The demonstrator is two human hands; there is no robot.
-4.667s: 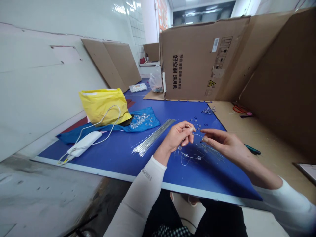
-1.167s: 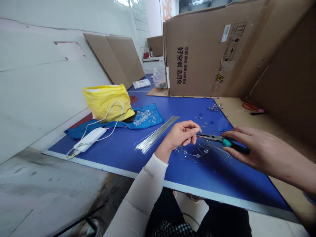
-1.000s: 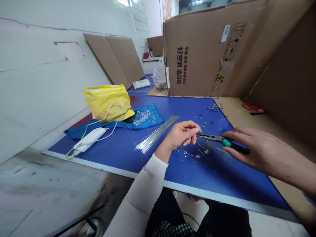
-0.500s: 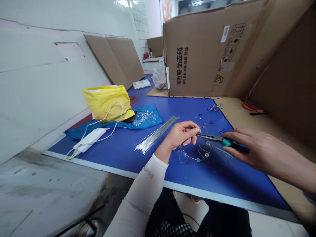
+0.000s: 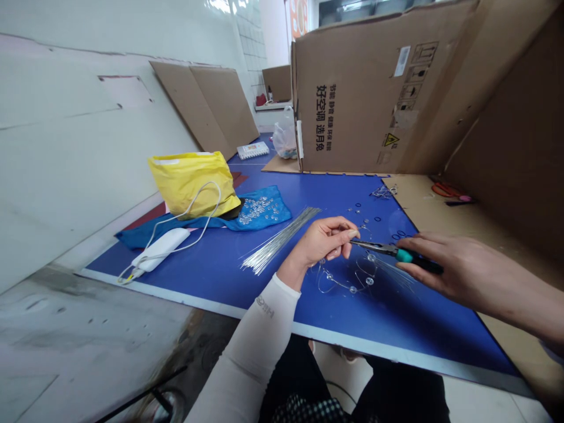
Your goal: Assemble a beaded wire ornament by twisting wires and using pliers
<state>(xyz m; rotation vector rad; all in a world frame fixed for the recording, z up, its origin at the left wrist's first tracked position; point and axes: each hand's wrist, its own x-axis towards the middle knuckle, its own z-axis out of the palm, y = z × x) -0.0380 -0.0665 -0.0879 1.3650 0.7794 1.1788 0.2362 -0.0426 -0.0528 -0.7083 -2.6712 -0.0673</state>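
My right hand [image 5: 434, 258] is closed around the green-and-black handles of a pair of pliers [image 5: 381, 248], whose jaws point left. The tips of the jaws meet the fingers of my left hand [image 5: 332, 238], which pinches a thin wire; its exact end is hidden between thumb and fingers. From there a loop of wire strung with clear beads [image 5: 352, 289] hangs below my hands over the blue table. Left of my left hand lies a bundle of straight silvery wires [image 5: 282, 239]. Clear loose beads [image 5: 258, 210] are spread on a blue cloth [image 5: 282, 214].
A yellow bag [image 5: 194, 185] and a white corded device [image 5: 161, 249] lie on the left. Behind stands a large cardboard box [image 5: 365, 117]. Small dark rings [image 5: 378, 219] and a pile of metal bits [image 5: 384, 191] lie beyond my hands; red-handled scissors [image 5: 445, 189] are at right.
The beaded wire loop has swung and sagged slightly lower beneath my hands. Both hands and the pliers stay almost in the same place.
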